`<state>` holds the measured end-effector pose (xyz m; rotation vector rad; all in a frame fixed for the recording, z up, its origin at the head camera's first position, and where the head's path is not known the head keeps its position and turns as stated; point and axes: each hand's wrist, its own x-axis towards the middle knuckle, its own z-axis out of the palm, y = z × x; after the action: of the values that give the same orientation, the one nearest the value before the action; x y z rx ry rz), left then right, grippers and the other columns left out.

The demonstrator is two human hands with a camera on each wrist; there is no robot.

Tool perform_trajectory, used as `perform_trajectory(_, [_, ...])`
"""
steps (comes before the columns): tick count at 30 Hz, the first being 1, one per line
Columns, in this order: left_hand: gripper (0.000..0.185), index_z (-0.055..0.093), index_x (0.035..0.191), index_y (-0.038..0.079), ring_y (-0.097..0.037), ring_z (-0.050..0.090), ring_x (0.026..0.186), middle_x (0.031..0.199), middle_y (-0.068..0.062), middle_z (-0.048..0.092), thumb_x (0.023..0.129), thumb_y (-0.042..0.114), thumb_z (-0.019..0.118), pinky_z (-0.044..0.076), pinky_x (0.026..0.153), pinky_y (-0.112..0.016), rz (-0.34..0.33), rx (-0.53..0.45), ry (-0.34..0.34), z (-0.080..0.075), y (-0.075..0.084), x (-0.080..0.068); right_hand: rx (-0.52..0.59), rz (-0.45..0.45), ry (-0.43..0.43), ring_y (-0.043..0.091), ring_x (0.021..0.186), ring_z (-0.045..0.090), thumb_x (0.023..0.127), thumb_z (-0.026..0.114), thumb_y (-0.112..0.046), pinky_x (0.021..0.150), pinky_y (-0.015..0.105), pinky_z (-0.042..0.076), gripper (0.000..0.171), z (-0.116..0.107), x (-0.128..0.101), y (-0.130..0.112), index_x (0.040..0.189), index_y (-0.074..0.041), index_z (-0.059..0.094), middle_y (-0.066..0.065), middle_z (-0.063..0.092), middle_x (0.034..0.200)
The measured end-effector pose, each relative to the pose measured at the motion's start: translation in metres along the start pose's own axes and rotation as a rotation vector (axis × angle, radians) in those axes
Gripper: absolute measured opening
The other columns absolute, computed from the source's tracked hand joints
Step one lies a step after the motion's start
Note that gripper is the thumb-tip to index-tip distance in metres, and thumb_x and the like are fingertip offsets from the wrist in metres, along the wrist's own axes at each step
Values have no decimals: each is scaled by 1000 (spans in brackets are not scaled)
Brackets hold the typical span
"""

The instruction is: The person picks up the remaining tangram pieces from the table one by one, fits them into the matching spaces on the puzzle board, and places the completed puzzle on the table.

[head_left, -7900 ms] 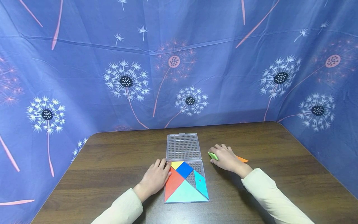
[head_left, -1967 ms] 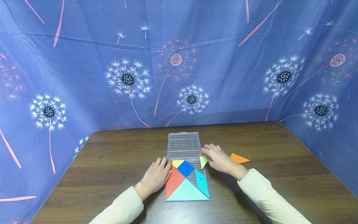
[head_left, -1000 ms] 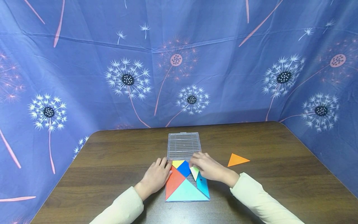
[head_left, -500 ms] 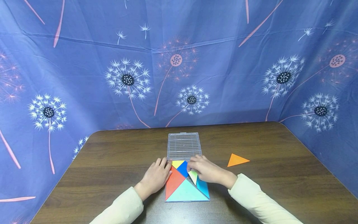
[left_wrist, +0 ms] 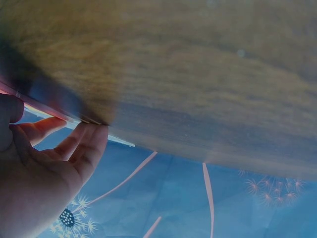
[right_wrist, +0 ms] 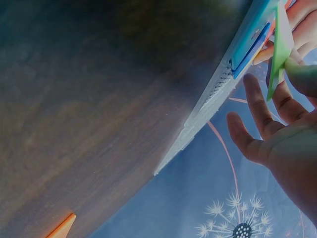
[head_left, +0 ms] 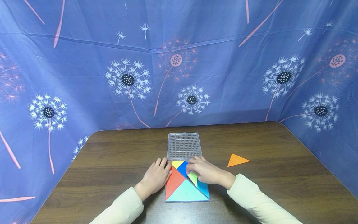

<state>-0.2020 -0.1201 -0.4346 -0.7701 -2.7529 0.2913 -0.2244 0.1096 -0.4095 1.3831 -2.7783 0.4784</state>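
Note:
An open clear plastic case [head_left: 184,145] lies on the table, its near half filled with tangram pieces: a red triangle [head_left: 174,180], a pale aqua triangle [head_left: 186,192], a blue square [head_left: 182,169], a yellow triangle [head_left: 177,163] and a blue parallelogram [head_left: 203,188]. My right hand [head_left: 205,170] pinches a light green triangle [head_left: 192,179] between thumb and fingers, tilted up over the gap between square and parallelogram. In the right wrist view the green triangle [right_wrist: 281,47] stands steeply above the case. My left hand [head_left: 155,176] rests along the case's left edge, fingers fairly straight, thumb near the red triangle.
To the right of the case, an orange triangle [head_left: 237,160] lies flat on the brown wooden table [head_left: 117,155]. The case's perforated far half spreads open toward the back. A blue dandelion-print cloth [head_left: 223,87] hangs behind the table and at its sides.
My right hand has carried the green triangle from the table at the right over to the case, then slightly lower and nearer within it. My left hand stays at the case's left edge.

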Motion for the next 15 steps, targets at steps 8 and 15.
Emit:
perform_trajectory(8, [43,53,126,10,-23,51,97,113,-10,53,93,36,47,50,77,-33,0,20,-8,0,0,0,-6,0,-26,11,89,45,88,55,-6,86,39,40,14,0,1,-1,87,-17,64,-5,59,91])
perform_trajectory(15, [42,54,125,10,-22,51,96,112,-10,53,93,36,48,50,77,-33,1,16,-3,1,0,0,-21,-8,-34,14,93,48,87,56,-5,89,44,40,15,2,2,-1,88,-18,64,-5,58,92])
